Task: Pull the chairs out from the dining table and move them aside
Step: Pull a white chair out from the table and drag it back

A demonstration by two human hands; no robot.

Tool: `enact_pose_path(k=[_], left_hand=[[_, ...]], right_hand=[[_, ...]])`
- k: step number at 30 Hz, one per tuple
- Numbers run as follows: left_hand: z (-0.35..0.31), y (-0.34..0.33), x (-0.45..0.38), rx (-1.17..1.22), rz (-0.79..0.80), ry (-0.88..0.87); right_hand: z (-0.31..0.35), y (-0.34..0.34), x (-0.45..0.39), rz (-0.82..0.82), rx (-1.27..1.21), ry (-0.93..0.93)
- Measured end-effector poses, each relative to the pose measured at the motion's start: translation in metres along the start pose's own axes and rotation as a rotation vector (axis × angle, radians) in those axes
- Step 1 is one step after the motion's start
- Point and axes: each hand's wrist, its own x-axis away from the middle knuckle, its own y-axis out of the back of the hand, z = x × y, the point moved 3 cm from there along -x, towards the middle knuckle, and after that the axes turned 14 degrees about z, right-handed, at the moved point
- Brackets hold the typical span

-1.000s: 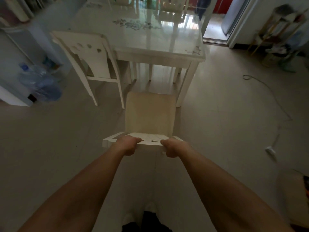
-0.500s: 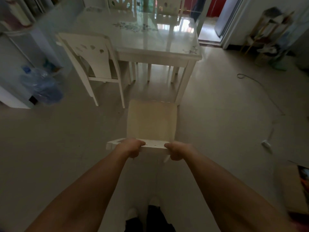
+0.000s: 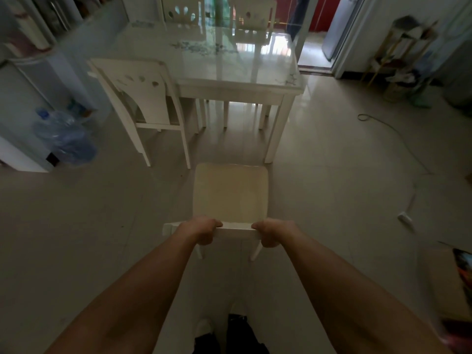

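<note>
A white chair with a cream seat (image 3: 231, 191) stands on the floor in front of me, clear of the dining table (image 3: 229, 65). My left hand (image 3: 201, 229) and my right hand (image 3: 272, 232) both grip the top rail of its backrest. A second white chair (image 3: 143, 95) stands at the table's left near corner, its seat partly under the top. Two more chairs (image 3: 182, 11) (image 3: 251, 14) stand at the table's far side.
Blue water jugs (image 3: 63, 135) sit on the floor at the left by a white cabinet. A white cable with a plug (image 3: 404, 217) trails over the floor on the right. A wooden rack (image 3: 401, 60) stands at the far right.
The chair in my hands has come further away from the table, towards me. Both hands keep the same grip on its backrest.
</note>
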Motion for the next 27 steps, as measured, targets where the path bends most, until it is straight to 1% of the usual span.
enact_pose_path(k=[6, 11, 15, 17, 20, 23, 27], left_hand=[[-0.004, 0.006, 0.005, -0.034, 0.014, -0.029], [-0.006, 0.008, 0.009, -0.079, 0.116, -0.04], [-0.008, 0.003, 0.012, -0.1, 0.125, -0.053], [-0.01, 0.001, 0.014, -0.111, 0.161, -0.049], [-0.009, 0.001, 0.011, -0.067, 0.249, -0.023], [-0.006, 0.001, 0.008, -0.017, 0.311, -0.007], [-0.003, 0.003, 0.007, -0.007, 0.33, 0.023]], right_hand=[[0.001, 0.005, 0.003, 0.031, 0.025, 0.008], [0.006, 0.004, 0.007, 0.09, 0.084, 0.022], [0.005, -0.003, 0.008, 0.104, 0.097, 0.017], [0.006, -0.007, 0.007, 0.122, 0.132, 0.01], [0.004, -0.013, 0.002, 0.148, 0.159, -0.03], [0.003, -0.012, -0.001, 0.19, 0.123, -0.056], [0.003, -0.003, -0.002, 0.262, 0.092, -0.06]])
